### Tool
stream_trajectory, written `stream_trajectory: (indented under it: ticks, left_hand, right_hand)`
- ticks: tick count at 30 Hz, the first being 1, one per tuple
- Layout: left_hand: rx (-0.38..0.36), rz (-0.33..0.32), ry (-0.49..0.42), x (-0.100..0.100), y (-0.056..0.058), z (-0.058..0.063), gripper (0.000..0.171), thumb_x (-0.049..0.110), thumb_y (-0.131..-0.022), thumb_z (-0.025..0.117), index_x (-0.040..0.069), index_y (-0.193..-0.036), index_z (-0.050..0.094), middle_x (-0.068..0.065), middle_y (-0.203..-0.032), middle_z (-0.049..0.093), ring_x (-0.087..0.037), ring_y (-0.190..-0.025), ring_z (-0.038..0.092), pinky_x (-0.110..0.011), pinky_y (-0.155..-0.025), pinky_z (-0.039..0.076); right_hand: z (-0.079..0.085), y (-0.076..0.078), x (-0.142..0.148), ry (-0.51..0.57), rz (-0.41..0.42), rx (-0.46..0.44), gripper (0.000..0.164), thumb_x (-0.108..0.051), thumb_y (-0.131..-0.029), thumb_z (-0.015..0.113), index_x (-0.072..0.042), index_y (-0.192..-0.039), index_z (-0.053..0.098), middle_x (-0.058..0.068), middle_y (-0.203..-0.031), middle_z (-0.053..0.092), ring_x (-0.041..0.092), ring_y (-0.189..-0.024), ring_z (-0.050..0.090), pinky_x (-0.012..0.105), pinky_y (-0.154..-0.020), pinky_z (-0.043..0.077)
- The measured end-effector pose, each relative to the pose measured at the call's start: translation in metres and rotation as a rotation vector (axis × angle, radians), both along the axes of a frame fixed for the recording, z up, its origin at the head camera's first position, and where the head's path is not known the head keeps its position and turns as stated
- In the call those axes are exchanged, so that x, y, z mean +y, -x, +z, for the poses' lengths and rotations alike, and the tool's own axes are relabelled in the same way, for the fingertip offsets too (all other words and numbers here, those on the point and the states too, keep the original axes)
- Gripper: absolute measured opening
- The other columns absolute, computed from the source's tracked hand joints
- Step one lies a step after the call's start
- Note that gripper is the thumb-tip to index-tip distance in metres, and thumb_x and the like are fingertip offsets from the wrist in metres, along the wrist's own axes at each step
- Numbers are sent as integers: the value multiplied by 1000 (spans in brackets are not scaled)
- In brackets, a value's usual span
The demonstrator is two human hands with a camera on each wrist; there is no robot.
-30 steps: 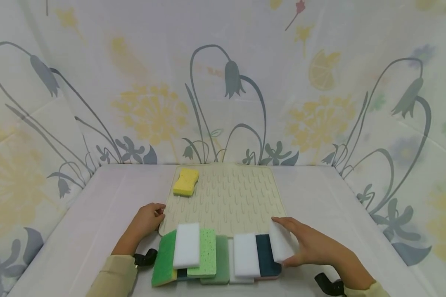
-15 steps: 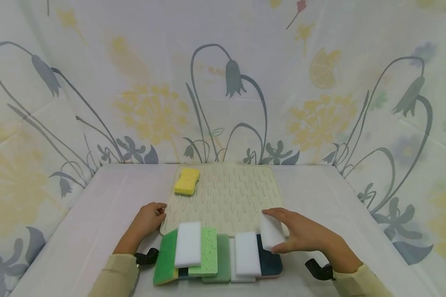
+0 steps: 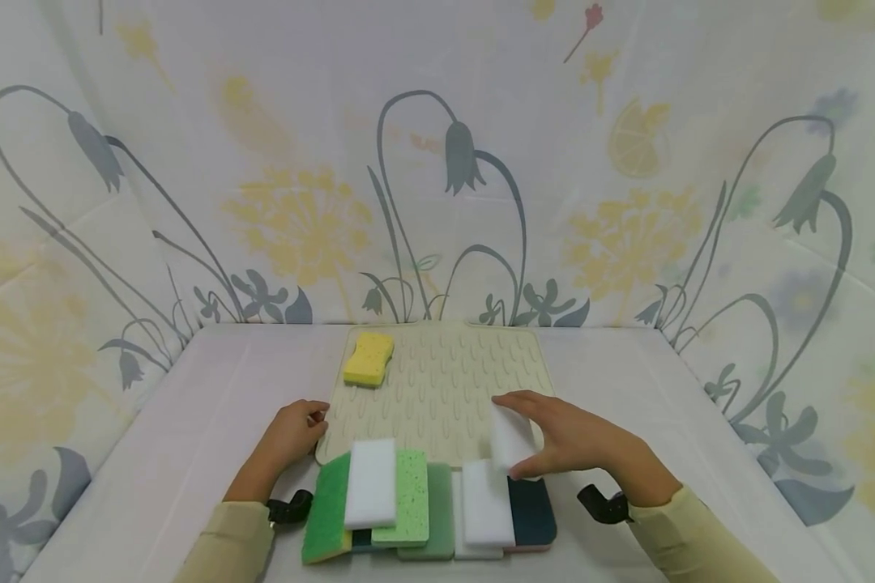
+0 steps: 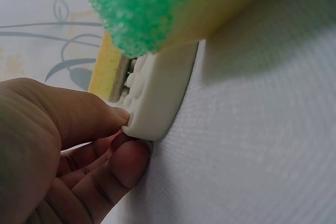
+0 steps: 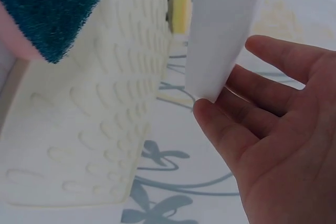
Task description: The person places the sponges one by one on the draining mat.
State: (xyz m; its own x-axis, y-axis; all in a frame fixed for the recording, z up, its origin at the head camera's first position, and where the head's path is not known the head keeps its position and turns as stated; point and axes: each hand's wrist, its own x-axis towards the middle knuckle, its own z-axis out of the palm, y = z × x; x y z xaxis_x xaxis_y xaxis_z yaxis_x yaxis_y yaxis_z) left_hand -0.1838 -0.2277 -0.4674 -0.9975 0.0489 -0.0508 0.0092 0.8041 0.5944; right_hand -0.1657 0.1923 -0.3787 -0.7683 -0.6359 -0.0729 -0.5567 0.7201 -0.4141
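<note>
While the mat (image 3: 437,397) was pinched near its lower-left corner by the left hand (image 3: 292,433), a white sponge (image 3: 510,441) was held by the right hand (image 3: 576,437) at lower right of centre. The thumb and fingers were spread pretty wide, curved around it from end to end, so yeah, a real grip.

The bit that matters, I'd say: the sponge was lined up over the mat's lower-right part, just left of the right hand, its long axis tipped steeply from upper left to lower right. Open mat was left up and to the left of it. The right hand was obviously the nearer one. The sponge's lower end was overlapped with the blue sponge (image 3: 534,518) in the row (image 3: 437,518) along the bottom; whether anything was touched can't be told.

In the head view the left grip is mostly hidden, but in the left wrist view the mat's rim was caught between thumb and finger. Up top left, the yellow sponge (image 3: 369,359) was parked on the mat.
</note>
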Motion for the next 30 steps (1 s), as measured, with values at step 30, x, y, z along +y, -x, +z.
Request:
stream_trajectory:
  ticks: [30]
  left_hand:
    - [14, -3, 24, 0, -1, 0, 39, 10, -91, 58, -5, -127, 60, -12, -103, 65, -19, -85, 60, -28, -61, 47]
  right_hand:
    - [11, 37, -56, -43, 105, 14, 96, -66, -73, 71, -23, -151, 35, 5, -154, 36, 27, -141, 37, 49, -110, 36]
